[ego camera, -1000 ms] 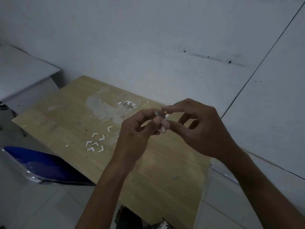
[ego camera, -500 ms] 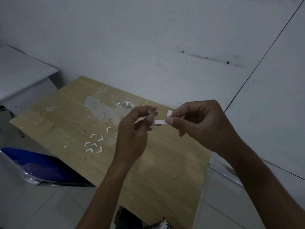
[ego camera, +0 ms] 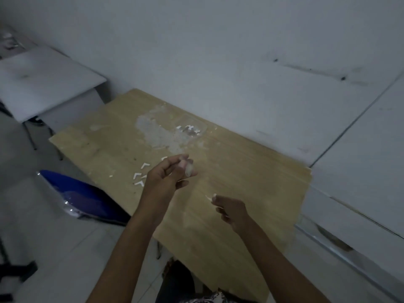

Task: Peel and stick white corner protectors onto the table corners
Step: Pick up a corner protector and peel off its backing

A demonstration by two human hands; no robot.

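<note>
Left hand [ego camera: 169, 174] raised over mid worktop, fingertips pinching a small clear protector [ego camera: 189, 169]; blurred, so its exact shape is hard to tell. Right hand [ego camera: 231, 209] lower and nearer, thumb and forefinger pinching a thin white strip [ego camera: 211, 196], likely the peeled backing.

Change: a second ago both hands were together, picking at one piece. Half a second ago the white strip was being drawn out between them. Now the hands are well apart, the right one dropped toward the worktop [ego camera: 251, 193]. Judgement: backing is off, adhesive side exposed. Peel step done for this piece; sticking not yet done.

Outward: a scatter of white L-shaped scraps [ego camera: 140, 177] lies on the worktop just left of the left hand, probably backings from prior pieces. Farther off, by the wall, a clear packet [ego camera: 190, 129] with a few white bits in it, the likely supply. A grey scraped patch [ego camera: 153, 130] on the wood just left of the packet.

Worktop's right far corner [ego camera: 309, 169] sits by the wall, bare as far as the dim light shows. Blue chair [ego camera: 83, 197] at near left, white desk [ego camera: 43, 79] far left.

Next, probably: drop the strip, carry the protector to a corner. Risk: adhesive touching fingers or picking up dust before it seats.
</note>
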